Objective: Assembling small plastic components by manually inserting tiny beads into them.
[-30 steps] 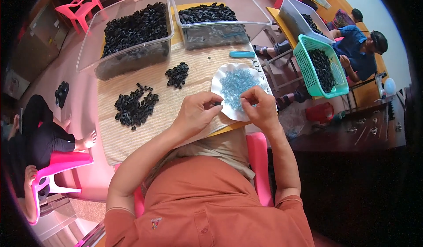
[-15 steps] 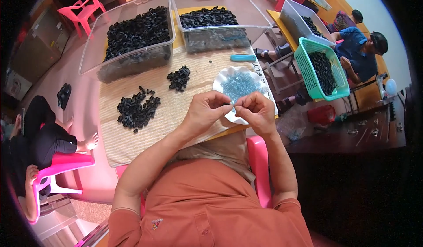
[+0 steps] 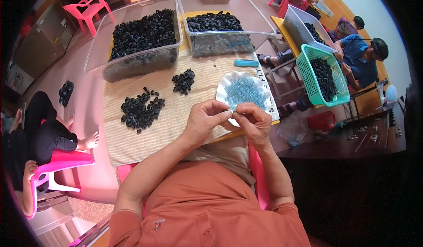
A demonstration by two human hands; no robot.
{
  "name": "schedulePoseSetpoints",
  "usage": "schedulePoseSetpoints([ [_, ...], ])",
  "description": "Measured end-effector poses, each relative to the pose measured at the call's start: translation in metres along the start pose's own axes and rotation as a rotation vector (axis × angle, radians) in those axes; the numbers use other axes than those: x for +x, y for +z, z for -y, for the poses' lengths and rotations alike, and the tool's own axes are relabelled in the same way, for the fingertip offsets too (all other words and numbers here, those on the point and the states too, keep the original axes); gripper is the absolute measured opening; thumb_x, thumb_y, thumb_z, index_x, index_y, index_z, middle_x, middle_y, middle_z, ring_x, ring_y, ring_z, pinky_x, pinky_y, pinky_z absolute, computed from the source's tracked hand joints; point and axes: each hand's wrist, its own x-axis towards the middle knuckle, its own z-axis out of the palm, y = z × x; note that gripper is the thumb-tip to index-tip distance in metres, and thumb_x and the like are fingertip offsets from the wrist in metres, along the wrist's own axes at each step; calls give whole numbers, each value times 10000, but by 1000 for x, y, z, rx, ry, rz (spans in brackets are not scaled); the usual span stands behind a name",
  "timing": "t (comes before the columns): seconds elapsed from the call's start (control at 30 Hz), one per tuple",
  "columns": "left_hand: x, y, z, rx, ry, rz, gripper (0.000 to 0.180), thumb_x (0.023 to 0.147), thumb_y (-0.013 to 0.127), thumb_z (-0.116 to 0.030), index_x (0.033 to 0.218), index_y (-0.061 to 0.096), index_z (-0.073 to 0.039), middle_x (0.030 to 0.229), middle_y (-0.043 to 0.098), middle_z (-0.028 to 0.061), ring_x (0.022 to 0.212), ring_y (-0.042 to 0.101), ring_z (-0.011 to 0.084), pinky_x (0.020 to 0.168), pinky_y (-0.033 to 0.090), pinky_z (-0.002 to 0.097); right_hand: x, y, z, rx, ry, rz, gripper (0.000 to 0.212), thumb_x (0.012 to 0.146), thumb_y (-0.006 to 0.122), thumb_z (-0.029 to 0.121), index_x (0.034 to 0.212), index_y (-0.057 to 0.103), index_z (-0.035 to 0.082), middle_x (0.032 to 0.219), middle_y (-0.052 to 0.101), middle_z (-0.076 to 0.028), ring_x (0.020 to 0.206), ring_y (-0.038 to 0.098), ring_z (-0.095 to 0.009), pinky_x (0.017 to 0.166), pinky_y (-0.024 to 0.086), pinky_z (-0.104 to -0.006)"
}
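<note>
Both hands meet over the near edge of the white dish (image 3: 225,85), fingertips touching. Left hand (image 3: 203,123) has thumb and forefinger pinched together on a tiny piece, too small to make out; right hand (image 3: 252,123) pinches in from 3 o'clock, grip closed, what it clamps can't be told. The dish holds a heap of pale blue beads (image 3: 246,93) and sits at the right side of the woven mat (image 3: 132,141) on the worktop. At 9 o'clock from the hands, a loose pile of black rings (image 3: 140,109); a smaller black pile (image 3: 183,79) at 11 o'clock. Beyond the mat, at 12 o'clock, two clear plastic tubs, left tub (image 3: 132,64) heaped with black rings, right tub (image 3: 229,44) less full. A teal tool (image 3: 246,63) lies just beyond the dish. At 2 o'clock a green basket (image 3: 308,82) of black pieces, a person in blue (image 3: 359,60) beside it. Another person sits on a pink chair (image 3: 61,161) at 9 o'clock
</note>
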Motion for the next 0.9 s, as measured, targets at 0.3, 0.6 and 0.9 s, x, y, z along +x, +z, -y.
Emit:
schedulePoseSetpoints([
  [0.3, -8, -20, 3, 168, 56, -34, 218, 903, 747, -52, 1104, 697, 16, 974, 727, 57, 854, 664, 106, 775, 551, 261, 2, 4, 7, 162, 185, -88, 113, 903, 695, -47, 1013, 676, -30, 1000, 680, -57, 875, 655, -98, 781, 532, -223],
  [0.6, -21, -24, 8, 382, 104, -4, 221, 920, 714, -44, 1133, 705, 12, 1015, 734, 43, 930, 668, 91, 840, 550, 262, 1, 9, 3, 167, 268, 45, 136, 918, 692, -51, 1040, 633, -33, 1024, 676, -88, 901, 686, -147, 798, 551, -259],
  [0.9, -29, -25, 2, 500, 118, -22, 225, 894, 726, -44, 1109, 701, 16, 1001, 740, 63, 916, 684, 105, 825, 558, 269, 2, 14, 3, 107, 259, 93, 107, 903, 735, 30, 990, 677, 8, 898, 659, 13, 764, 570, -28, 649, 456, -189],
])
